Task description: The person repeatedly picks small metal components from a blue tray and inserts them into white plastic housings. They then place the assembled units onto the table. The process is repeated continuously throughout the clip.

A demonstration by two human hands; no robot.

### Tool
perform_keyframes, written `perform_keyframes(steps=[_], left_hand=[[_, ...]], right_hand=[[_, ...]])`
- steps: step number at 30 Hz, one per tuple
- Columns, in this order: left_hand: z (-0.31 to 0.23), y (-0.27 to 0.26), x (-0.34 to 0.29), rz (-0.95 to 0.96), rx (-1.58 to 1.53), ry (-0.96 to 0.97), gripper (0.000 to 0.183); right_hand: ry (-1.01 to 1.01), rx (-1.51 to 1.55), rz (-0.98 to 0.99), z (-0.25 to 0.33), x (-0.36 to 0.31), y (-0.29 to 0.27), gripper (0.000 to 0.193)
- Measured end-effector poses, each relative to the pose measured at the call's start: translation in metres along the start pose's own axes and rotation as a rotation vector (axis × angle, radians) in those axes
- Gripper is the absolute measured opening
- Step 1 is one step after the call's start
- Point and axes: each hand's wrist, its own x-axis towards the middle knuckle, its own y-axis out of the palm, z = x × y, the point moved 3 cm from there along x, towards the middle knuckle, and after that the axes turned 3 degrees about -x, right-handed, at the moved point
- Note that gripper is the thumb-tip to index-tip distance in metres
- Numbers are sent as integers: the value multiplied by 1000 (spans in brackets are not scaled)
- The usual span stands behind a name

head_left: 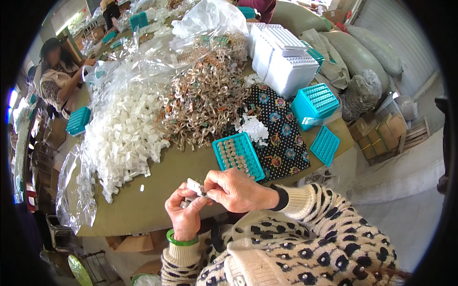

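Presently | left fingers (196, 205): clamped on white piece (193, 185) | right fingers (214, 178): pinching its lower end

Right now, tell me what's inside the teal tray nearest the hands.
The teal tray holds small round brownish pieces in rows; the right hand covers part of its near edge, hiding that spot.

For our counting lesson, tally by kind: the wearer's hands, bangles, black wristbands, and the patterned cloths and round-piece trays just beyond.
Left hand, right hand: 2
Green bangle: 1
Black wristband: 1
Patterned cloth: 1
Turquoise tray of round pieces: 1
Total: 6
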Motion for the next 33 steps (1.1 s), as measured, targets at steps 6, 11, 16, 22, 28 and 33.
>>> perform_keyframes(steps=[6, 11, 16, 22, 28, 33], left_hand=[[2, 1, -4, -52, 112, 31, 19], [-4, 8, -3, -196, 47, -42, 12], [-5, 11, -1, -277, 121, -46, 11], [-3, 13, -6, -237, 109, 32, 13], [-2, 12, -5, -279, 19, 20, 13], [3, 5, -3, -274, -121, -115, 15]], right_hand=[[-185, -300, -120, -2, -6, 8, 8], [-245, -166, -269, 2, -9, 12, 11], [-200, -204, -437, 6, -15, 12, 10], [-176, -242, -420, 0, -16, 13, 8], [-202, -220, -393, -3, -14, 17, 7], [-158, -212, -329, -6, -14, 17, 14]])
